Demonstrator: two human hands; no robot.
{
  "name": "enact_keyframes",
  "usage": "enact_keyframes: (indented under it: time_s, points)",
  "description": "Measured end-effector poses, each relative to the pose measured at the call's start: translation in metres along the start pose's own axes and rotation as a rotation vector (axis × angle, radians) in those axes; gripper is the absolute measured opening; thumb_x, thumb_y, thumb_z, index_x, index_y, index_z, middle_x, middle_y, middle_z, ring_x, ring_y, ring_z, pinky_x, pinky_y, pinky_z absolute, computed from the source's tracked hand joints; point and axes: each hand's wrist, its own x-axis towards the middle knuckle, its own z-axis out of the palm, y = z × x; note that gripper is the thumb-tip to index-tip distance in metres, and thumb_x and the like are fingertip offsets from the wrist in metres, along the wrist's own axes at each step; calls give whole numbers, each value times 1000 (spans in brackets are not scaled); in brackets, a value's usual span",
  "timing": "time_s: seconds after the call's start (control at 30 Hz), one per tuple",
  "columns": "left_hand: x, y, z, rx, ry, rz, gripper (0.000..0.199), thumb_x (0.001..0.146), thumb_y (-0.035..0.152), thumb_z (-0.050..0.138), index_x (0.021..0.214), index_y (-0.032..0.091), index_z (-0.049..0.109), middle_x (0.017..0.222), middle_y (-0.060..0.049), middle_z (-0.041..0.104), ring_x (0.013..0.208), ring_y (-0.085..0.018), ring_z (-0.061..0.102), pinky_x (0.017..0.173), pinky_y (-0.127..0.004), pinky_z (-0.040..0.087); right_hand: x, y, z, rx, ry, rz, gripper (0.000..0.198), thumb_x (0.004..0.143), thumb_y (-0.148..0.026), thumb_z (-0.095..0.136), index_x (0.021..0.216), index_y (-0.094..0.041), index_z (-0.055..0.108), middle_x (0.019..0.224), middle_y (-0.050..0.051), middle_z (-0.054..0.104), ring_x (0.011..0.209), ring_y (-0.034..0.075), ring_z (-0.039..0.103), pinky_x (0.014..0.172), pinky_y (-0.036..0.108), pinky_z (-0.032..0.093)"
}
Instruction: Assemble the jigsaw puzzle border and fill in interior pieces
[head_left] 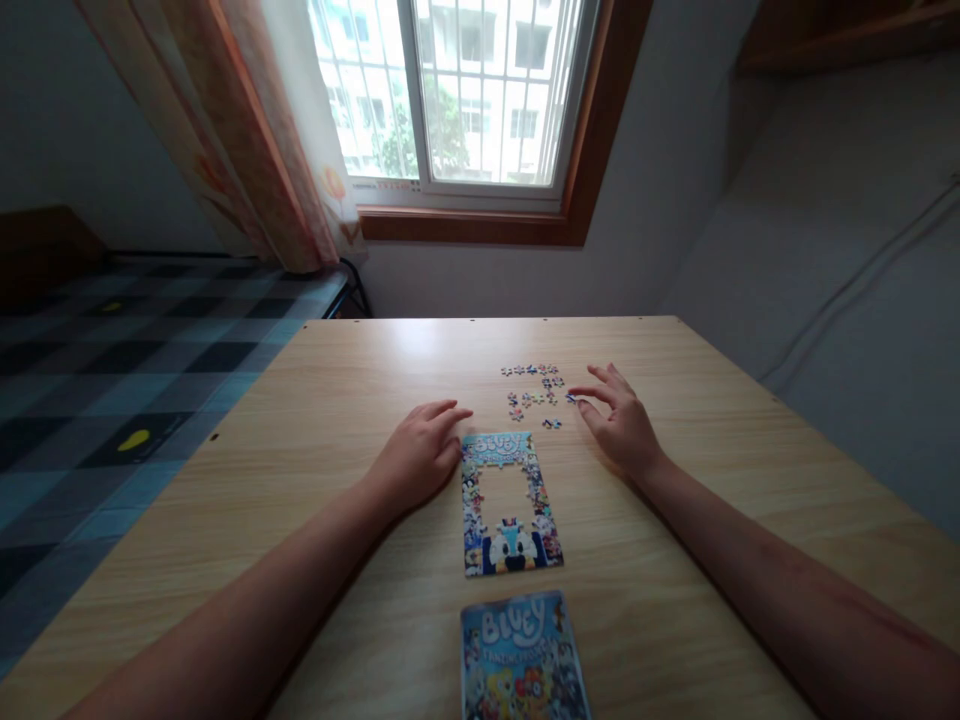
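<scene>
A partly assembled jigsaw puzzle [472, 520] lies flat on the table, its border joined around a gap in the middle where bare wood shows. My left hand [420, 452] rests at its upper left edge, fingers stretched out and holding nothing. Beyond the puzzle, several loose puzzle pieces [534, 370] are spread in short rows. To the right of them is my right hand [621, 420], its thumb and index fingertips at a small dark-blue puzzle piece [571, 399], the other fingers raised. Nearest to me sits the Bluey picture box [525, 655], cut off by the bottom of the view.
The wooden table [337, 370] reaches to the wall below a barred window [487, 100]. On the left stands a bed with a checked cover [150, 350], beside a hanging curtain [247, 130]. A cable [847, 290] runs along the right wall.
</scene>
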Motion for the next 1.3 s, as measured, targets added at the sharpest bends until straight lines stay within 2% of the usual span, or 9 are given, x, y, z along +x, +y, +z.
enact_keyframes:
  time_s: [0.17,0.33,0.87,1.1,1.3]
  points:
    - [0,1,-1,-33,-10,13,35,86,13,52,111,25,74,136,-10,63,128,-29,56,109,-53,47,1,7,2,65,3,79,29,84,-30,62,107,-23,78,141,11,61,144,33,42,119,56,32]
    - [0,2,-2,-37,-6,4,33,86,13,53,109,22,74,132,-12,64,127,-29,57,108,-52,48,4,12,5,116,11,157,33,82,-31,62,109,-20,77,139,13,62,142,33,45,119,56,31]
    - [-2,1,-1,-67,39,11,26,85,14,53,101,22,72,127,-11,66,124,-28,59,105,-52,51,11,21,17,147,34,200,35,76,-31,64,107,-23,77,135,12,65,139,33,48,119,54,31]
    - [-2,2,-1,-78,41,11,26,84,14,53,99,22,73,126,-12,66,124,-29,59,104,-53,51,47,39,29,224,110,317,35,71,-34,62,98,-20,78,125,11,70,125,31,60,116,48,36]
    - [-3,1,0,-82,54,7,26,83,13,54,98,23,73,125,-11,67,122,-28,60,104,-52,51,90,63,44,284,127,411,38,71,-37,59,98,-17,78,102,10,78,100,29,69,98,45,51]
